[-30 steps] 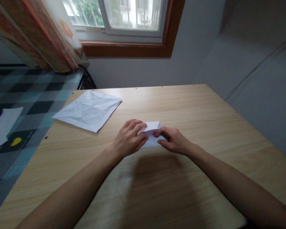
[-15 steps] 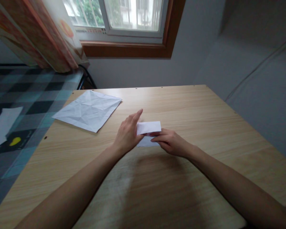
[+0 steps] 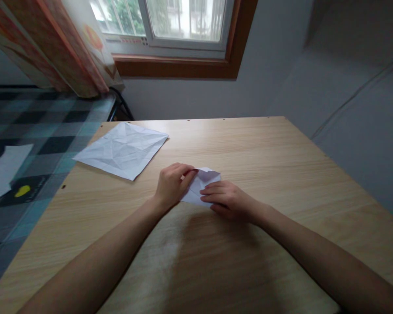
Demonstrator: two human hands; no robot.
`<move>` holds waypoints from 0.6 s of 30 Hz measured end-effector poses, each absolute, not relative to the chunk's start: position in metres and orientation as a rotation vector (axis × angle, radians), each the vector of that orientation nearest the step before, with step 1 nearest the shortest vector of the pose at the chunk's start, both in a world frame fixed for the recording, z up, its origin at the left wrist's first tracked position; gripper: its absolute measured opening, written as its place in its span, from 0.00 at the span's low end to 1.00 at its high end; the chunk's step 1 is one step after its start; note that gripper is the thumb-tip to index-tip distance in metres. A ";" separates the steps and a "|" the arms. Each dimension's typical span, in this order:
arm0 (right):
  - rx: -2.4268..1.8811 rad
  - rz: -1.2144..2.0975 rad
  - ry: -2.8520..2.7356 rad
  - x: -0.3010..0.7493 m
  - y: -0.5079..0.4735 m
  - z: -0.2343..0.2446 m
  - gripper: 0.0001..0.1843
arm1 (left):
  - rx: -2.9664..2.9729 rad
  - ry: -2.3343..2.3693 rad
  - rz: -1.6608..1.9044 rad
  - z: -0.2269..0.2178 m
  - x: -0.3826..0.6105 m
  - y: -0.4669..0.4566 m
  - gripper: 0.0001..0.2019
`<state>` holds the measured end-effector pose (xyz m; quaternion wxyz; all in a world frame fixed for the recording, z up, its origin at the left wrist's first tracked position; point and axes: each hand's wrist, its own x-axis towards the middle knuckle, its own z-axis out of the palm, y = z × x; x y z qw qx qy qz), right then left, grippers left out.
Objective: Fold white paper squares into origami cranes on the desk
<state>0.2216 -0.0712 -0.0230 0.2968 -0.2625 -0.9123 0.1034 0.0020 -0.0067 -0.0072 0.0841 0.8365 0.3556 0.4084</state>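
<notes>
A small folded sheet of white paper lies on the wooden table in front of me, its upper flap raised along the far edge. My left hand is closed at the paper's upper left, with thumb and fingers pinching the edge. From the other side my right hand rests on the paper's right part. Its fingers are stretched out, slightly apart and lying over the surface; they cover the lower right corner.
A larger creased white sheet lies at the table's far left. Beside the wooden table, a checked cloth bears torn white paper and a dark item with a yellow mark. A window and a curtain are behind.
The upright folded strip has come down and the paper lies flatter and more opened out. My left thumb has lowered from pointing up to pinching the edge; my right fingers have moved onto the paper.
</notes>
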 end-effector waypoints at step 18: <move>-1.099 0.097 -2.456 0.210 -0.081 -0.021 0.21 | 2.945 0.488 1.314 0.003 -0.002 -0.025 0.05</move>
